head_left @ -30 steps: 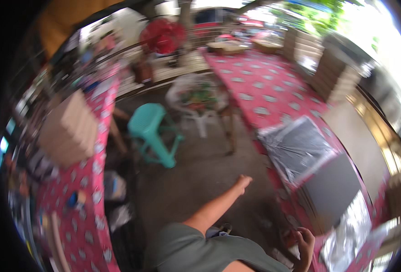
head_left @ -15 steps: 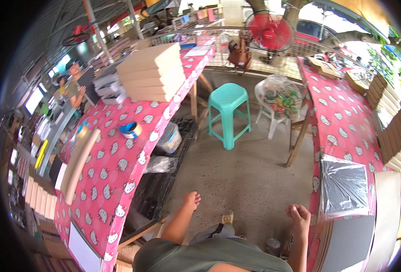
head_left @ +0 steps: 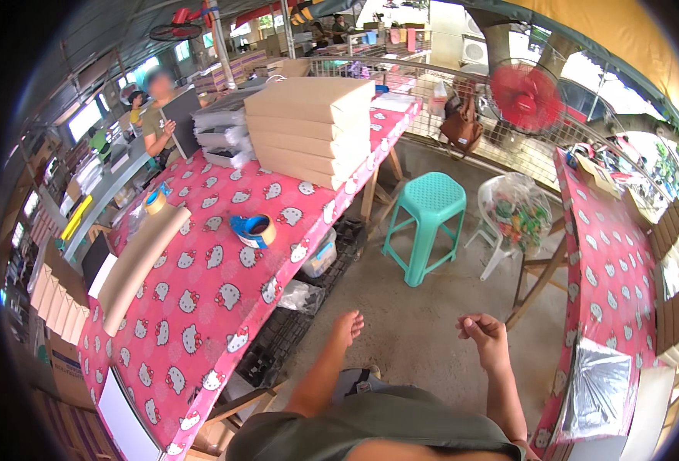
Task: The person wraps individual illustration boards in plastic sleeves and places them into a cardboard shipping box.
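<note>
My left hand hangs over the grey floor, right of the long table with a pink cartoon-cat cloth; its fingers are loosely bent and apart, holding nothing I can see. Farther right, my right hand is held up with its fingers curled in and the thumb against them; nothing shows in it. Neither hand touches anything. On the pink table lie a blue tape dispenser with a roll of tape, a curved sheet of brown card and a stack of brown boxes.
A turquoise stool stands ahead, beside a white chair with a plastic bag on it. A second pink table at right carries a plastic-wrapped dark panel. Beyond the left table a person holds a dark panel. A red fan stands behind.
My view has swung left, so the left table fills more of it and the right table has slid toward the edge. My right hand has come inward and its fingers have curled.
</note>
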A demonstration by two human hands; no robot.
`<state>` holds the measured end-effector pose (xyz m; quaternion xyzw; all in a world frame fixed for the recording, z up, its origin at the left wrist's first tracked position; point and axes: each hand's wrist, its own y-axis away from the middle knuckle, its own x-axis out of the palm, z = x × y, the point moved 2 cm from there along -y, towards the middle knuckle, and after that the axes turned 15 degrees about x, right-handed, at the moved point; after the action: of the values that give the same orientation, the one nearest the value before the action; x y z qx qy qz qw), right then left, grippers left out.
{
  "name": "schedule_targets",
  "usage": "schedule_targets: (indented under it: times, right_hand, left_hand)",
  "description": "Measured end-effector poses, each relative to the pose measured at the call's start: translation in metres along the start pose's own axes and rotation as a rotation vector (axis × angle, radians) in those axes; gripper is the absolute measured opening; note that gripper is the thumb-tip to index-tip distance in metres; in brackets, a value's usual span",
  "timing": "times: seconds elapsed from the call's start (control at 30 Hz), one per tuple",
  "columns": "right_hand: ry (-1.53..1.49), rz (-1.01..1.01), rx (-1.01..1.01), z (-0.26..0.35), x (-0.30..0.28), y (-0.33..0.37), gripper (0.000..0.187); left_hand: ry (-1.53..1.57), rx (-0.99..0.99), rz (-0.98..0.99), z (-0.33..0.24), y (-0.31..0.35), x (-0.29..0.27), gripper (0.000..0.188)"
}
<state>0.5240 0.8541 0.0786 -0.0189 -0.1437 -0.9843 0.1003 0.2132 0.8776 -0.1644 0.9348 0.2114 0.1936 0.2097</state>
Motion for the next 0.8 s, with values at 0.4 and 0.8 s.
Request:
schedule_targets:
  times: [0.4,0.8]
  right_hand:
    - [0.197,0.185,0.0,0.042,0.039,-0.152,0.017]
    - [0.465,0.306,-0.133,0.119,0.054,-0.381,0.02]
  left_hand:
    - [-0.01,0.605,0.167,-0.242,-0.048,0.005,0.02]
    - [0.431,0.717,-0.318,-0.361,-0.191,-0.039,0.03]
